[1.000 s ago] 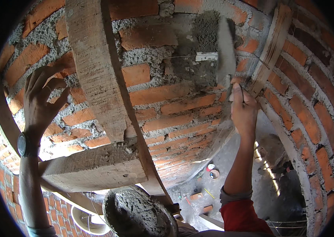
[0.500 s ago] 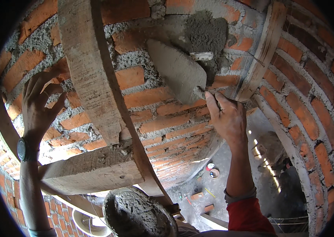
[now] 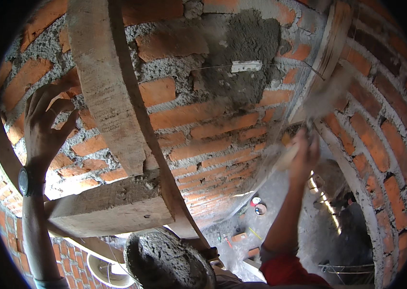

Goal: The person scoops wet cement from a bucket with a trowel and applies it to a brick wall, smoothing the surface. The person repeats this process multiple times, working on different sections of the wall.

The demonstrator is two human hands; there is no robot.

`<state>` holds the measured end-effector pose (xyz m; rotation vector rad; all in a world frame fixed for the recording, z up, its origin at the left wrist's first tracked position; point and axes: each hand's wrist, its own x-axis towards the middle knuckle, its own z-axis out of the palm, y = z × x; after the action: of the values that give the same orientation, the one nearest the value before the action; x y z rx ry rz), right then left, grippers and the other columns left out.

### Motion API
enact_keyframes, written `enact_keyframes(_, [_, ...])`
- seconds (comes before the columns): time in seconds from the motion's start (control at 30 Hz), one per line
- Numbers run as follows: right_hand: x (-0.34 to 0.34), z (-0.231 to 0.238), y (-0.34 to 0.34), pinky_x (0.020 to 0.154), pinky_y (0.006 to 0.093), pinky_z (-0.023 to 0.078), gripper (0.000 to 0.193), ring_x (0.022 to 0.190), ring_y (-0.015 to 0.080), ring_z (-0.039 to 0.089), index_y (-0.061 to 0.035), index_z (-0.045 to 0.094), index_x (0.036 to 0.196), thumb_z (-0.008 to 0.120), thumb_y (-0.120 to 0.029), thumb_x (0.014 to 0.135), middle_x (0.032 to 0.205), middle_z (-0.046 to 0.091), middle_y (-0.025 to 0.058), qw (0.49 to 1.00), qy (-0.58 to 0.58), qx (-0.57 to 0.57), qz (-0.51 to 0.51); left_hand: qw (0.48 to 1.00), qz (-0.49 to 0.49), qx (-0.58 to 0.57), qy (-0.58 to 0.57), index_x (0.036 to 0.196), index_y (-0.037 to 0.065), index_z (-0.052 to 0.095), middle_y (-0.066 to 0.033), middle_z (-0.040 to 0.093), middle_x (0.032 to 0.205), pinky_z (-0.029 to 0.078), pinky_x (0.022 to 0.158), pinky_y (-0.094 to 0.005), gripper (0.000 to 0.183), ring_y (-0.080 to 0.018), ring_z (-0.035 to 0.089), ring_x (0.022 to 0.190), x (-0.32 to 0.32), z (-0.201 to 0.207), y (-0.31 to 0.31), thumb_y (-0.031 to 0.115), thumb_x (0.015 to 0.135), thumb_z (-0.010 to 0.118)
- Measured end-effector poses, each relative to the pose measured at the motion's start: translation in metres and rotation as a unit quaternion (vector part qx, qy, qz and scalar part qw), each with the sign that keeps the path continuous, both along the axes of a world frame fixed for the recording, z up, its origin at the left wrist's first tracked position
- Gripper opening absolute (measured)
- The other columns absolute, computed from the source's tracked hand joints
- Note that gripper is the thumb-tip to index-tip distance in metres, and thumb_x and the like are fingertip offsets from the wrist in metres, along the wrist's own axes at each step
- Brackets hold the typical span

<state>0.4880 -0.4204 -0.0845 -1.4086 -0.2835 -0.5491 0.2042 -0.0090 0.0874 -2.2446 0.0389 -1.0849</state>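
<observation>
Mortar (image 3: 246, 53) now sits as a fresh grey patch on the brick wall (image 3: 189, 115); the trowel (image 3: 326, 94) (blurred) has swung off it, gripped in the right hand (image 3: 304, 156). The left hand (image 3: 44, 127) rests spread flat on bricks, so spreading looks next.

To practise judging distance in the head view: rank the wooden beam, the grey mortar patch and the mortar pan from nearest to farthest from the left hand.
From the left hand, pressed on the bricks:
1. Wooden beam, just right of it.
2. Mortar pan, below and to the right.
3. Grey mortar patch, far upper right on the wall.
</observation>
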Motion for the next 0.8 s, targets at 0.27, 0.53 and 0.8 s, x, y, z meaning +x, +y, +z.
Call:
enact_keyframes(0.27, [-0.082, -0.226, 0.057, 0.066, 0.0281, 0.049, 0.016, 0.077, 0.0112, 0.06, -0.0008, 0.057, 0.114, 0.057, -0.015, 0.106, 0.089, 0.063, 0.0027, 0.978, 0.191, 0.08, 0.027, 1.0, 0.019, 0.012, 0.001, 0.088, 0.009, 0.066, -0.0052, 0.067, 0.132, 0.046, 0.106, -0.0464, 0.024, -0.0286, 0.06, 0.125, -0.001, -0.002, 0.0, 0.004, 0.074, 0.083])
enact_keyframes(0.53, [-0.064, -0.26, 0.077, 0.065, 0.0368, 0.053, 0.019, 0.071, 0.0229, 0.066, -0.0041, 0.05, 0.116, 0.059, -0.014, 0.104, 0.088, 0.066, 0.0152, 0.989, 0.048, -0.129, -0.044, 1.0, 0.003, 0.01, 0.004, 0.09, 0.009, 0.066, -0.0068, 0.066, 0.133, 0.047, 0.106, -0.0472, 0.025, -0.0288, 0.06, 0.125, 0.001, -0.001, 0.0, 0.004, 0.074, 0.084])
enact_keyframes(0.8, [-0.081, -0.217, 0.077, 0.06, 0.0349, 0.051, 0.022, 0.064, 0.0202, 0.065, 0.0002, 0.06, 0.108, 0.064, -0.021, 0.103, 0.074, 0.066, 0.0127, 0.992, 0.078, -0.102, 0.006, 1.0, -0.001, 0.002, 0.007, 0.093, 0.008, 0.067, -0.008, 0.067, 0.131, 0.047, 0.105, -0.0467, 0.027, -0.0295, 0.061, 0.123, 0.0, 0.0, -0.003, 0.004, 0.073, 0.084])
